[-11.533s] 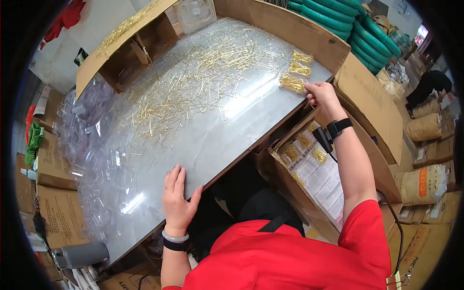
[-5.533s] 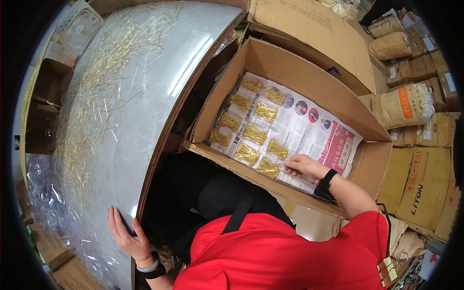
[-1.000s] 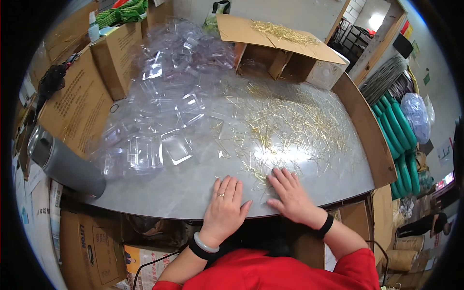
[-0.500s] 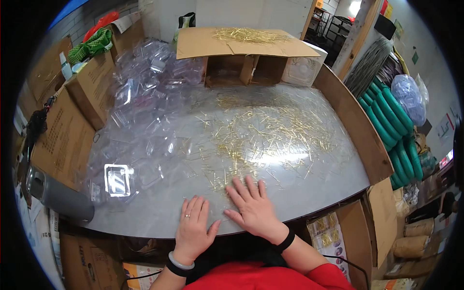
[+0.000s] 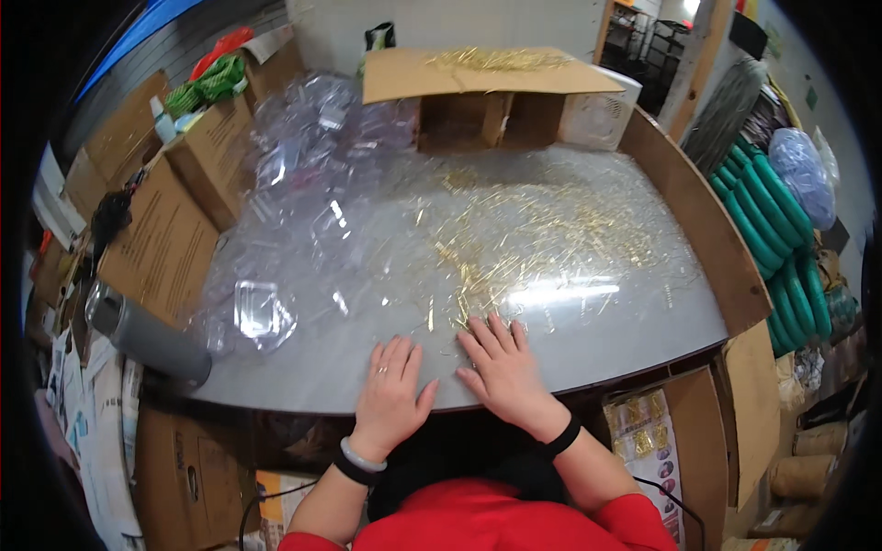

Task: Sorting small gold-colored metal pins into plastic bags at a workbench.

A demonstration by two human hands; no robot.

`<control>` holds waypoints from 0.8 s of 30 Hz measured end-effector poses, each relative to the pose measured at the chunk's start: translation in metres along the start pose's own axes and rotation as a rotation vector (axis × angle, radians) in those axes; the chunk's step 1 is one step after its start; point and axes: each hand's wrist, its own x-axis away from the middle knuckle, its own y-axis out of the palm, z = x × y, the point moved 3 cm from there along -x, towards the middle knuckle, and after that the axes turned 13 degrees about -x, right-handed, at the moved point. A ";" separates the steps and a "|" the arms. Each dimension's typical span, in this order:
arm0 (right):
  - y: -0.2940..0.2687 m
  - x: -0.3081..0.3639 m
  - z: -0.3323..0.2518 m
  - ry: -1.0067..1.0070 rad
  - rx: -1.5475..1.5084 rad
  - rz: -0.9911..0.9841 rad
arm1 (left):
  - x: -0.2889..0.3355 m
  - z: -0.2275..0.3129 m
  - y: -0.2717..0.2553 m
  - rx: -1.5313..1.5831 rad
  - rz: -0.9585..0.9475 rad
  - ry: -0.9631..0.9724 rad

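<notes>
Both my hands lie palm down at the near edge of a grey table point(image 5: 303, 381). My left hand point(image 5: 390, 390), with a ring and a pale bangle, is flat, its fingers stretched out, and holds nothing. My right hand point(image 5: 505, 372) is spread flat, its fingertips at the near rim of a scatter of thin gold-coloured metal pins point(image 5: 551, 225). Their exact kind is too small to make out. To the left of the pins lie many clear plastic boxes point(image 5: 264, 310), heaped toward the back.
A cardboard stand point(image 5: 404, 78) at the back bears more gold pins point(image 5: 501, 60). A brown board point(image 5: 698, 220) walls the right side. Cartons point(image 5: 161, 253) and a grey bottle point(image 5: 147, 340) line the left. Below right, an open carton point(image 5: 698, 432) holds small bags of gold pieces point(image 5: 640, 422).
The whole view has shifted, so the table sits higher and further right in the picture. Both hands stay flat on the table with fingers stretched out.
</notes>
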 end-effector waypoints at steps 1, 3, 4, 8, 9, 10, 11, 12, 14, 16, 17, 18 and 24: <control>0.004 0.002 0.000 -0.065 -0.026 -0.036 | -0.002 0.001 0.001 0.006 0.002 0.002; -0.005 0.001 0.004 -0.019 -0.232 -0.023 | -0.003 0.001 0.001 0.007 0.010 0.005; -0.006 0.000 0.000 0.003 -0.333 -0.016 | 0.001 0.001 0.000 0.001 0.000 -0.001; -0.011 -0.003 -0.020 -0.219 -0.083 0.032 | 0.001 0.001 0.001 0.001 0.005 -0.003; -0.011 -0.004 -0.014 -0.138 -0.105 0.076 | 0.001 0.001 0.001 0.000 0.005 -0.003; -0.008 -0.005 -0.006 -0.056 -0.124 0.121 | 0.001 0.001 0.001 0.008 -0.005 -0.002; -0.007 -0.007 -0.001 0.022 -0.149 0.165 | 0.000 0.000 -0.001 0.011 -0.017 -0.003; -0.007 -0.007 -0.002 0.021 -0.178 0.118 | -0.001 0.000 -0.002 0.013 -0.029 -0.005; -0.006 -0.004 -0.007 0.020 -0.236 0.029 | -0.002 0.000 -0.001 0.022 -0.035 -0.004; -0.012 0.000 -0.009 0.032 -0.191 0.125 | -0.002 -0.003 -0.004 0.021 -0.065 0.015; -0.020 0.000 -0.012 0.021 -0.112 0.152 | -0.003 -0.003 -0.005 0.013 -0.086 0.027; -0.025 -0.002 -0.013 0.010 -0.033 0.180 | -0.005 -0.004 -0.006 0.006 -0.106 0.039; -0.007 -0.010 0.005 0.198 0.004 0.197 | -0.012 0.002 0.002 -0.072 -0.257 0.095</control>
